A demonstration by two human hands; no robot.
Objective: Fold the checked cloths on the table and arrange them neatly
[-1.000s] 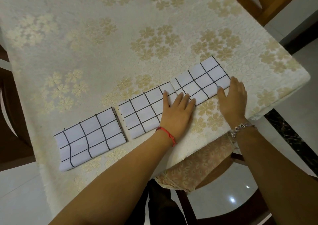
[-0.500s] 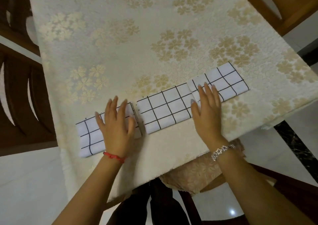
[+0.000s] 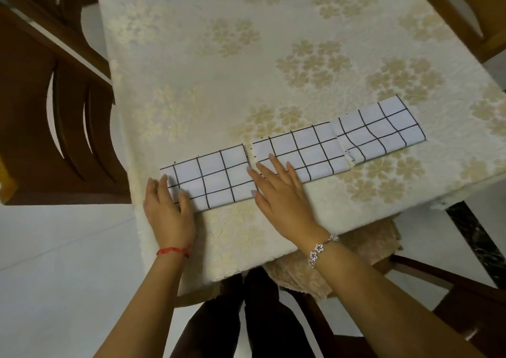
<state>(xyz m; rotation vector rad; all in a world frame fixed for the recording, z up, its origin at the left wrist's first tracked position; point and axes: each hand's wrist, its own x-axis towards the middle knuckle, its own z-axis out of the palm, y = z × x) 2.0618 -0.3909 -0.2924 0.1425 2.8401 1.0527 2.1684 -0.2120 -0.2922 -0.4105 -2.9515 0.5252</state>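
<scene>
Along the front edge of the cream, flowered desk [image 3: 246,70], three folded checked cloths [image 3: 383,130] lie in a row. The left hand [image 3: 169,209] lies flat on the outer end of the left cloth [image 3: 216,177]. The right hand [image 3: 282,193], fingers straight, presses the near end of the middle cloth [image 3: 304,152].

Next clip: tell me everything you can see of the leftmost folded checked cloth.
The leftmost checked cloth looks like white fabric with a thin black grid, folded into a flat rectangle. It is first in a row of three and lies slightly angled on the cream floral tablecloth, near the table's near edge. A narrow gap separates it from the middle cloth. The left hand rests straight fingers on its left end, and the right hand touches its right edge.
</scene>
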